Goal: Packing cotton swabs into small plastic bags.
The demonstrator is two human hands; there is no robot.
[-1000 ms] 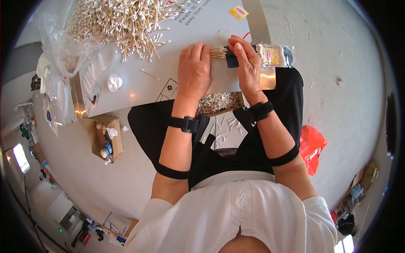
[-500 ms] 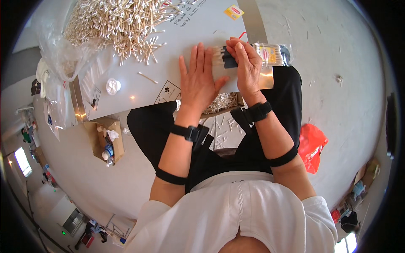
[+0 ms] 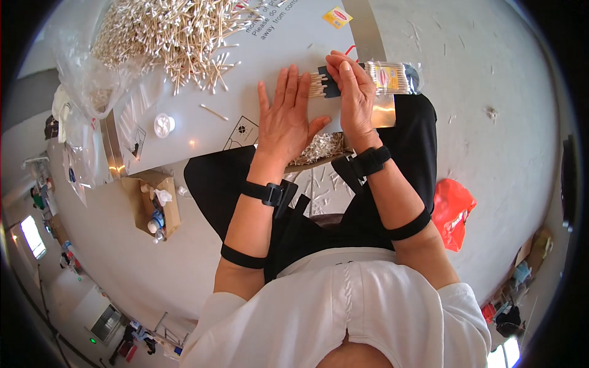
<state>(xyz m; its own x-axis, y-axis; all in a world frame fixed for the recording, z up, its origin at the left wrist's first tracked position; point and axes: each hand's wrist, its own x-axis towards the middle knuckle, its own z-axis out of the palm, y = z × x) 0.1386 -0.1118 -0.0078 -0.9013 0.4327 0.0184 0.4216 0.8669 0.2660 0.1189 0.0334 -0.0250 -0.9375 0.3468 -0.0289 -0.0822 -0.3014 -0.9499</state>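
My left hand [image 3: 284, 113] lies flat on the table, palm down with the thumb spread. Its fingers cover part of a row of cotton swabs [image 3: 318, 86], whose ends stick out to the right. Beside that row, my right hand [image 3: 354, 92] is curled over a dark flat piece [image 3: 332, 83], fingers and thumb together; what they pinch is hidden. Just right of it lies a clear packet of cotton swabs [image 3: 399, 78] with a yellow and red label. A small red strip [image 3: 350, 49] shows beyond my right fingertips.
A large heap of cotton swabs [image 3: 165, 37] covers the table's far left, by a clear plastic bag [image 3: 80, 80]. One loose swab [image 3: 214, 113], a small white round container [image 3: 164, 126] and a yellow label [image 3: 337, 17] lie on the table [image 3: 202, 138]. Below is an open box of swabs [image 3: 322, 149].
My left hand has shifted slightly left, and more of the swab row shows between my hands. My right hand stays curled, moved only a little.
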